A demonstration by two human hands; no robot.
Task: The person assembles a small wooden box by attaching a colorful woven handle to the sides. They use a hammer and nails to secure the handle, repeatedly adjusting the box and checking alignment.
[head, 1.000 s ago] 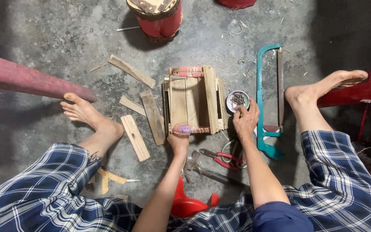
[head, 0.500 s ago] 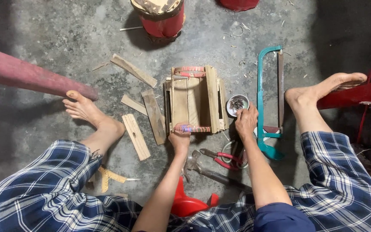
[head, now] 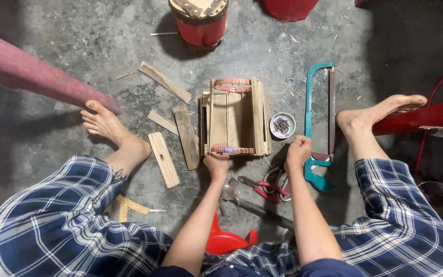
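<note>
Nearest, at six o'clock, a red stool [head: 224,241]. Above it red-handled pliers [head: 260,185] lie between both forearms. The left hand [head: 216,163] grips the near edge of the wooden slat frame [head: 234,118] at centre. The right hand [head: 297,152] is a closed fist, contents unclear, just below a small dish of nails [head: 282,125]. A teal hacksaw [head: 318,120] lies at three o'clock

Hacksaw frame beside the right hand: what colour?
Teal, with a dark blade; the hacksaw frame shows best in the head view.
</note>
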